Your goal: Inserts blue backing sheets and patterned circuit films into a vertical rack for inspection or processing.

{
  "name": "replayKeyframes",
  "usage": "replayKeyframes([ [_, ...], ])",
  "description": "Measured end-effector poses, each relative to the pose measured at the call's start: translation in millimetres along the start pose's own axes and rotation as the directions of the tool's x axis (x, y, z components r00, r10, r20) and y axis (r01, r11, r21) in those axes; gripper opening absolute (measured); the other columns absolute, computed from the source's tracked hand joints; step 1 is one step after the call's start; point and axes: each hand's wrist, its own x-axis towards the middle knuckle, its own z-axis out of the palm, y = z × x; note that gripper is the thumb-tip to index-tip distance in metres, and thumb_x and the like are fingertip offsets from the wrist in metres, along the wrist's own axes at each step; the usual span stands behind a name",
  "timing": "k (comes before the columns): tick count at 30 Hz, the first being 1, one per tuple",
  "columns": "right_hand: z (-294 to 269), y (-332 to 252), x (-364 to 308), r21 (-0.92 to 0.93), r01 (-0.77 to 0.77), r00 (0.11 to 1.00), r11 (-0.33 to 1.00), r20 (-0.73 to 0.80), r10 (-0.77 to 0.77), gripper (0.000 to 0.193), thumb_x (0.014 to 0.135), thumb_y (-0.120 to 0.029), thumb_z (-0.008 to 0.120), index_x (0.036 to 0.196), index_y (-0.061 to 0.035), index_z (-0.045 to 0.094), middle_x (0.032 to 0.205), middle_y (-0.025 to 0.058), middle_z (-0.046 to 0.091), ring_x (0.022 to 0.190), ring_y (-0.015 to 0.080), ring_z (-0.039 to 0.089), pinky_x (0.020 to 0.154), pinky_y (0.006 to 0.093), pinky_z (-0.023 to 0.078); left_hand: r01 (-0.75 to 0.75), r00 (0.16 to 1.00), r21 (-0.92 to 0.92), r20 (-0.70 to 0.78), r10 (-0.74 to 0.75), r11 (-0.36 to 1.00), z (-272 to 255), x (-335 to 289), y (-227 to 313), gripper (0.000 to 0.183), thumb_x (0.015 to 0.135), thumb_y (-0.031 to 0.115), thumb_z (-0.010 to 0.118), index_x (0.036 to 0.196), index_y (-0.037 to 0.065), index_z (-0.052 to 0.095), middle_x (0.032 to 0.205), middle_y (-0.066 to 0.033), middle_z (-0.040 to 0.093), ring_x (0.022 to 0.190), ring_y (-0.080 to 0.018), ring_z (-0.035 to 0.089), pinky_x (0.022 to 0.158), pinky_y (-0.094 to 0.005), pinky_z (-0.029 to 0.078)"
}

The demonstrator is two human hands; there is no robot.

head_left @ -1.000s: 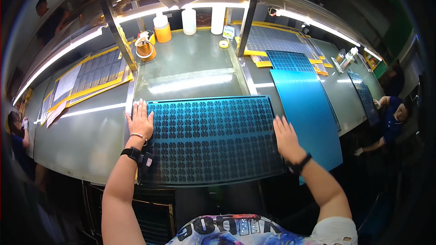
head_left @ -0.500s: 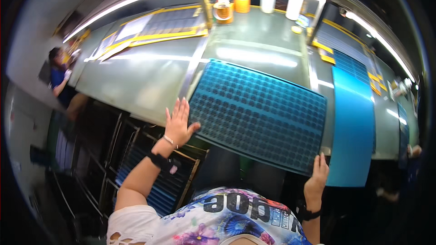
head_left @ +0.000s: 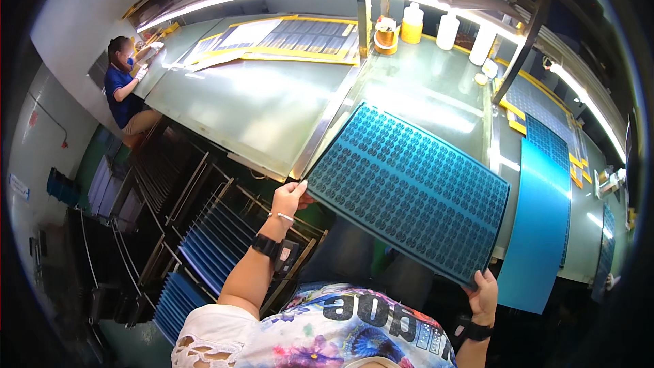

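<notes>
A flat blue panel (head_left: pixel 410 187), covered with rows of small dark repeated shapes, is held tilted between my hands, its far part over the metal-topped table and its near edge past the table's front. At its left corner, my left hand (head_left: pixel 291 198) pinches the rim with the thumb on top. My right hand (head_left: pixel 483 294) grips the near right corner, thumb uppermost and the other fingers mostly hidden below. Just to the right, a plain glossy blue sheet (head_left: pixel 537 225) lies partly over another patterned panel (head_left: pixel 547 140) and sticks out past the table edge.
White bottles (head_left: pixel 447 31), an orange-filled bottle (head_left: pixel 411 23) and an amber container (head_left: pixel 385 35) line the back. Yellow-edged films (head_left: pixel 293 35) lie at the far left. Racks of blue panels (head_left: pixel 216 238) stand lower left. A gloved co-worker (head_left: pixel 124 88) is at the table's left end.
My left hand has gone from open fingers laid at the panel's edge to a pinch on its corner. The panel is more turned. The whole view has shifted, showing more of the left side.
</notes>
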Motion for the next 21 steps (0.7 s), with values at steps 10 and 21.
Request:
replayKeyframes([
  [10,6.7,-62.0,-94.1,-0.05,0.13,0.989,0.99,0.072,-0.126,0.048,0.073,0.008,0.058,0.119,0.0041,0.047,0.109,0.0107,0.059,0.097,0.021,0.057,0.086,0.0314,0.044,0.235,0.936,-0.303,0.326,-0.131,0.924,-14.9,-3.3,9.1,0.01,0.085,0.017,0.058,0.087,0.008,0.058,0.079,-0.0056,0.063,0.071,-0.0187,0.061,0.063,-0.0325,0.05],
  [21,-5.9,-203.2,-59.4,0.469,0.691,0.696,0.55,-0.227,-0.681,0.039,0.089,-0.008,0.05,0.127,-0.0025,0.041,0.121,0.0116,0.051,0.109,0.0248,0.051,0.097,0.0378,0.041,-0.472,0.108,-0.399,0.859,0.501,0.786,216.0,-42.5,229.3,0.042,0.095,0.031,0.036,0.123,0.003,0.048,0.12,-0.0134,0.053,0.104,-0.0232,0.056,0.089,-0.0332,0.044],
])
